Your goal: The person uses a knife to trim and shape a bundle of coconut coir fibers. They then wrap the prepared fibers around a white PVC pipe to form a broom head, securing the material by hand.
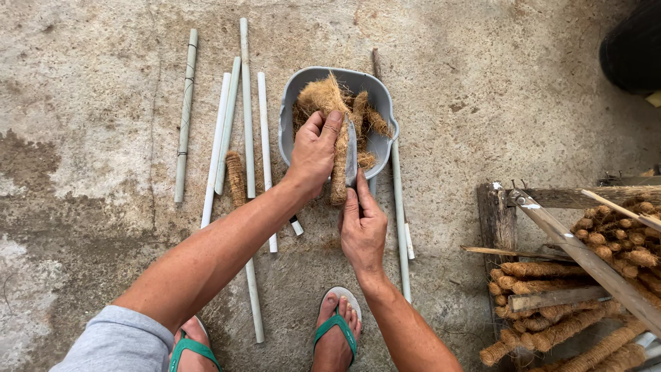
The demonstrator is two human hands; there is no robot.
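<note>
I stand on a rough, stained grey concrete floor [103, 207] in daylight, with a weathered wooden rack [497, 213] at my right.

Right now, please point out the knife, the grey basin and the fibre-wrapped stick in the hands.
knife [351, 160]: head view, middle of the blade.
grey basin [286, 117]: head view, left rim.
fibre-wrapped stick [338, 184]: head view, lower part below the left hand.

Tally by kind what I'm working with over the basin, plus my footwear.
Grey basin: 1
Knife, gripped by the right hand: 1
Coir roll, gripped by the left hand: 1
Hands: 2
Green flip-flops: 2
Total: 7
</note>
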